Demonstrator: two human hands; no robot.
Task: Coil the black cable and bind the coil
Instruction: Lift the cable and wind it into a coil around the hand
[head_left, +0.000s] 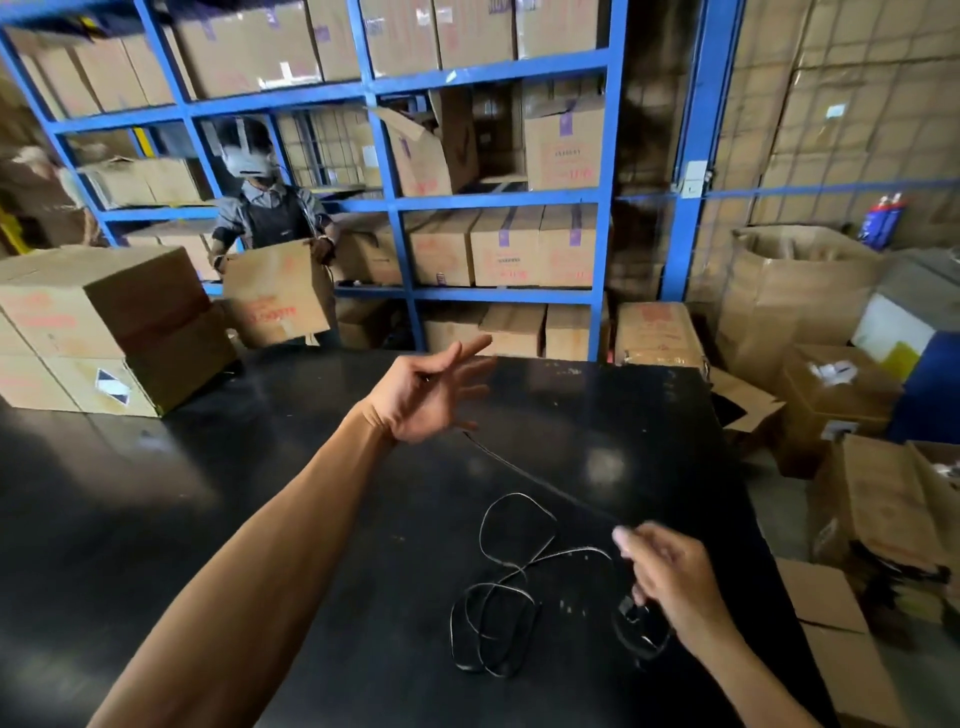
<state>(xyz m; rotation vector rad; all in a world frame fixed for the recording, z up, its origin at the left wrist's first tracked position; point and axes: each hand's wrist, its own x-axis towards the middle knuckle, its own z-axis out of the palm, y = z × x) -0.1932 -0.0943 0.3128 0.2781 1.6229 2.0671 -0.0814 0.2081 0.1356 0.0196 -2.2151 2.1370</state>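
A thin black cable (493, 613) lies in loose loops on the black table (260, 493), in front of me and a little right. One strand of it runs taut from my right hand (670, 577) up and left to my left hand (431, 389). My right hand is closed on the cable, with small loops and a plug end hanging below its fingers. My left hand is stretched far out over the table, palm up and fingers spread, the strand reaching its heel; its grip on the strand is hard to make out.
Stacked cardboard boxes (98, 327) stand on the table's far left corner. Behind the table a person (270, 208) holds a box in front of blue shelving (395, 197) full of cartons. Open boxes (852, 509) crowd the floor to the right of the table.
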